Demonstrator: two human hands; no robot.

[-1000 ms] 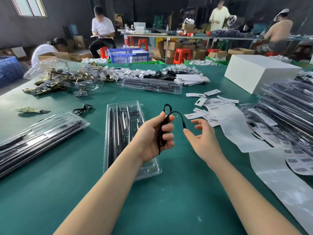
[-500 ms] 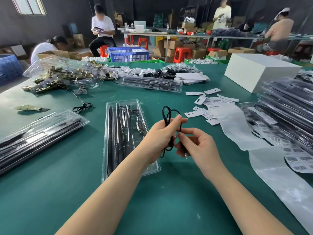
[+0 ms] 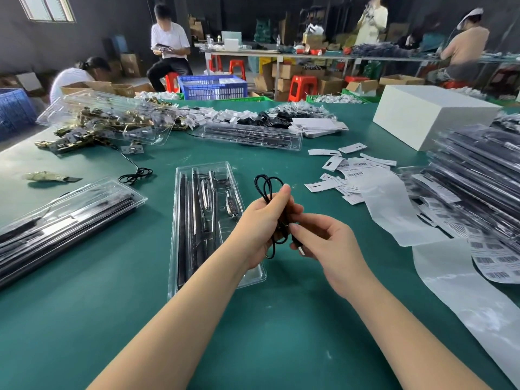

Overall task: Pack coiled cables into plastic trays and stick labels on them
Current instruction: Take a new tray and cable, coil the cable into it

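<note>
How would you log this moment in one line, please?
left hand: grips coiled cable | right hand: pinches cable end | open tray: on table

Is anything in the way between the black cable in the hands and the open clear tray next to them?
Nothing visible. The black cable is held by the left hand and right hand, right beside the open tray, with no lid over it.

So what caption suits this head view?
Both hands coil a black cable beside an open plastic tray.
</note>
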